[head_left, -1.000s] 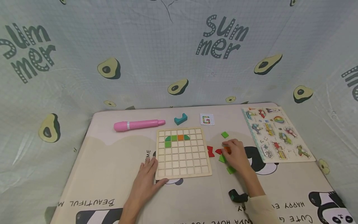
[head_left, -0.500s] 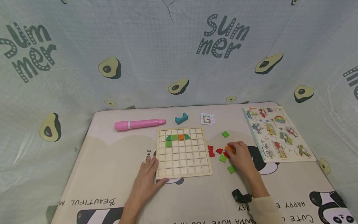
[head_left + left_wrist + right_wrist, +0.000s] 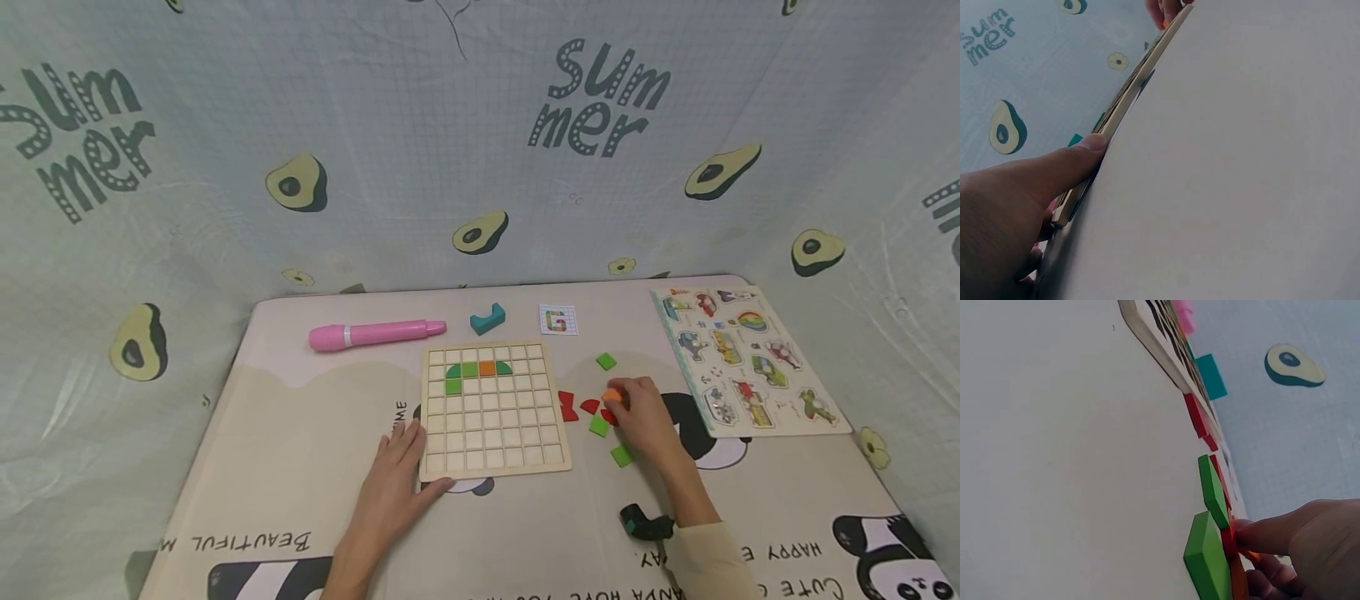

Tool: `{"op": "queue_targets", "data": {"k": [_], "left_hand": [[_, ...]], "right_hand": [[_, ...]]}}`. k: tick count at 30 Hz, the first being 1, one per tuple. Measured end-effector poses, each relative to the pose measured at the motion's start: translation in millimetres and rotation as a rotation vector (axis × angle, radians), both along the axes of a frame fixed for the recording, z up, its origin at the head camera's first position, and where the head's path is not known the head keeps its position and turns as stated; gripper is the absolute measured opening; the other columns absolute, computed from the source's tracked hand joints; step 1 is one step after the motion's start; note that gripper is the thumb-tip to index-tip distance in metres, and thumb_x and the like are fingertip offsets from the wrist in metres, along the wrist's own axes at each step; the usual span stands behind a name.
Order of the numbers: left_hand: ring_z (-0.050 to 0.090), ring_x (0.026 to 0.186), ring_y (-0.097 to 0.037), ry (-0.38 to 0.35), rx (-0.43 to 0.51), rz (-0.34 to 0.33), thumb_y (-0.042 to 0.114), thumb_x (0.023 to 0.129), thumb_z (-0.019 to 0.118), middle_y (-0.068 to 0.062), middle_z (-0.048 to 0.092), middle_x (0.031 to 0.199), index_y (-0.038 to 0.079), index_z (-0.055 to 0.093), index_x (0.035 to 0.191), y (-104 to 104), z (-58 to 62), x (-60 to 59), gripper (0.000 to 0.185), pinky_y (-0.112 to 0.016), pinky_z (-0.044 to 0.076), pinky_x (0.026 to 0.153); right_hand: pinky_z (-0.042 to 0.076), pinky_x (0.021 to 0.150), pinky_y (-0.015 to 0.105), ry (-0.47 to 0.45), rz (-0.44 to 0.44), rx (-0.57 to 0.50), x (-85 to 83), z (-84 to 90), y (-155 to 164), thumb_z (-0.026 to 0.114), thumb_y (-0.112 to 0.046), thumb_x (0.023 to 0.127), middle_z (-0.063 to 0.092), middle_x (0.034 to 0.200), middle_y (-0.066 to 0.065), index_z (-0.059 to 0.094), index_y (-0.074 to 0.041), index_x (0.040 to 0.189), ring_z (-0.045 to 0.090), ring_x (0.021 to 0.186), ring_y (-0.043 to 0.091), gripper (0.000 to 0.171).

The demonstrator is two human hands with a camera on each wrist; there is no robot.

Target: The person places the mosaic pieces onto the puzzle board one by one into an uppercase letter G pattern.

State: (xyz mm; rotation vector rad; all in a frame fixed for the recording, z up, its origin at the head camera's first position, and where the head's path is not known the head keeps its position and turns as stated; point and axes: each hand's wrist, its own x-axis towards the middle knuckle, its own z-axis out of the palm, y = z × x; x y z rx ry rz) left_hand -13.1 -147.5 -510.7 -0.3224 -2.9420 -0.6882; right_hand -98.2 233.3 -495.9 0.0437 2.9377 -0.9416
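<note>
A person sat at a printed surface (image 3: 300, 450). The left hand (image 3: 393, 487) lay flat at the wooden grid board's (image 3: 491, 408) seven o'clock corner, fingers straight and together, thumb against its near edge. The right hand (image 3: 643, 421), at the board's three o'clock, pinched an orange tile (image 3: 612, 396) between its fingertips, among loose red tiles (image 3: 576, 407) and green tiles (image 3: 609, 433). On the board, green and orange pieces (image 3: 476, 369) filled cells near twelve o'clock. A pink pen (image 3: 375, 333), a teal block (image 3: 487, 317) and a small card (image 3: 558, 320) lay beyond the board; a picture puzzle (image 3: 750, 358) sat at two o'clock.
</note>
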Motion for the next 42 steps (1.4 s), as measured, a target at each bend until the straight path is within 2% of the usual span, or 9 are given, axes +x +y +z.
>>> {"op": "queue_targets", "data": {"k": [5,8,14,18,22,28,35,42], "left_hand": [[0.036,0.148,-0.038,-0.018,0.001,0.003,0.052,0.083,0.076,-0.019,0.046,0.154,-0.004,0.051,0.143,0.3,0.1,0.3,0.086,-0.052,0.028,0.126],[0.036,0.148,-0.039,-0.017,0.003,0.001,0.053,0.083,0.075,-0.019,0.046,0.154,-0.004,0.051,0.143,0.3,0.6,0.0,0.086,-0.052,0.028,0.126],[0.036,0.148,-0.039,-0.007,-0.001,-0.006,0.052,0.083,0.076,-0.019,0.046,0.154,-0.004,0.051,0.143,-0.1,0.5,0.2,0.086,-0.053,0.029,0.125],[0.036,0.148,-0.039,-0.008,-0.002,-0.007,0.052,0.083,0.076,-0.020,0.046,0.154,-0.004,0.050,0.143,-0.5,0.0,0.0,0.086,-0.053,0.029,0.125],[0.036,0.148,-0.039,-0.011,0.002,-0.011,0.051,0.083,0.076,-0.020,0.046,0.154,-0.005,0.050,0.143,-0.5,-0.3,-0.6,0.086,-0.054,0.029,0.125],[0.037,0.147,-0.039,0.005,0.012,-0.009,0.051,0.081,0.078,-0.020,0.046,0.154,-0.005,0.051,0.143,0.5,-1.8,-0.4,0.088,-0.054,0.030,0.124],[0.035,0.149,-0.038,-0.018,0.015,-0.001,0.051,0.080,0.078,-0.019,0.044,0.156,-0.004,0.049,0.145,0.8,-1.4,-0.2,0.089,-0.052,0.027,0.126],[0.035,0.149,-0.038,-0.025,0.008,-0.002,0.051,0.082,0.077,-0.020,0.045,0.155,-0.004,0.049,0.144,0.8,-1.4,-0.7,0.088,-0.051,0.027,0.126]], "right_hand": [[0.052,0.078,0.031,0.041,0.025,-0.003,-0.1,-2.0,2.4,0.065,-0.014,0.097,0.062,0.109,0.016,0.063,-0.005,0.129,0.053,0.092,0.025,0.034],[0.052,0.075,0.031,0.066,0.037,0.004,0.2,-2.9,3.2,0.064,-0.011,0.097,0.064,0.107,0.016,0.063,-0.005,0.130,0.054,0.088,0.024,0.034],[0.058,0.080,0.036,0.067,-0.026,-0.031,0.4,-1.4,0.9,0.064,-0.017,0.098,0.068,0.109,0.016,0.059,-0.003,0.128,0.059,0.089,0.025,0.033],[0.055,0.071,0.024,0.061,-0.062,-0.063,-0.3,2.2,-2.6,0.066,-0.022,0.097,0.068,0.105,0.014,0.060,-0.004,0.122,0.058,0.085,0.023,0.032],[0.051,0.065,0.018,0.072,-0.047,-0.081,-2.2,4.1,-7.1,0.067,-0.024,0.097,0.068,0.101,0.011,0.062,-0.005,0.120,0.057,0.082,0.021,0.030],[0.052,0.066,0.020,0.121,-0.009,-0.074,-5.4,4.8,-16.8,0.068,-0.021,0.096,0.067,0.097,0.009,0.065,-0.006,0.118,0.057,0.081,0.020,0.027],[0.056,0.069,0.025,0.150,0.040,-0.100,-13.2,9.9,-33.6,0.066,-0.016,0.096,0.070,0.097,0.010,0.068,-0.003,0.118,0.063,0.080,0.019,0.025],[0.058,0.073,0.031,0.187,0.099,-0.123,-20.0,14.0,-54.4,0.065,-0.013,0.096,0.070,0.098,0.011,0.069,-0.001,0.114,0.063,0.082,0.019,0.023]]}}
